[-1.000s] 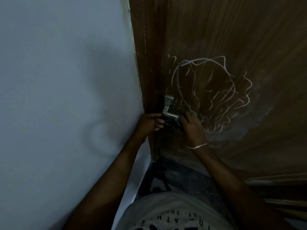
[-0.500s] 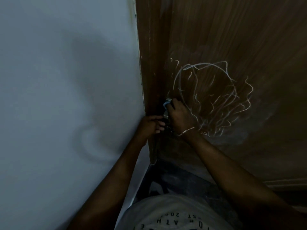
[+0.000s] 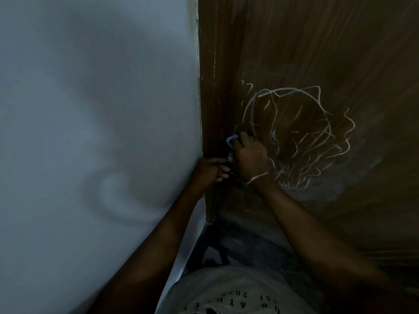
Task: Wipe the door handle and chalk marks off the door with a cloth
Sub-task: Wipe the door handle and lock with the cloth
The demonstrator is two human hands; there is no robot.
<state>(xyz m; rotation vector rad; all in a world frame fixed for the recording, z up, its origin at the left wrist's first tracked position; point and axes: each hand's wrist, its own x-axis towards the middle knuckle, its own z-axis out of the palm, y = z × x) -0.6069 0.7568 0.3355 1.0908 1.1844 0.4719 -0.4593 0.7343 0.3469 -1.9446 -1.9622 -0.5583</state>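
White chalk marks [image 3: 301,137] scrawl in loops across the brown wooden door [image 3: 328,53]. My right hand [image 3: 250,155] grips a blue cloth [image 3: 231,139] and presses it over the metal door handle [image 3: 230,156], of which only a sliver shows beneath the hand. My left hand [image 3: 209,169] sits just left of it at the door's edge, fingers curled toward the dark part below the handle; what it holds is too dark to make out.
A pale grey wall [image 3: 90,132] fills the left half, meeting the door frame [image 3: 210,109]. Dark floor [image 3: 249,245] lies below the door. My light shirt [image 3: 226,295] shows at the bottom.
My right hand has moved up from below the handle onto it, covering the metal with the blue cloth. The left hand has stayed at the door's edge.
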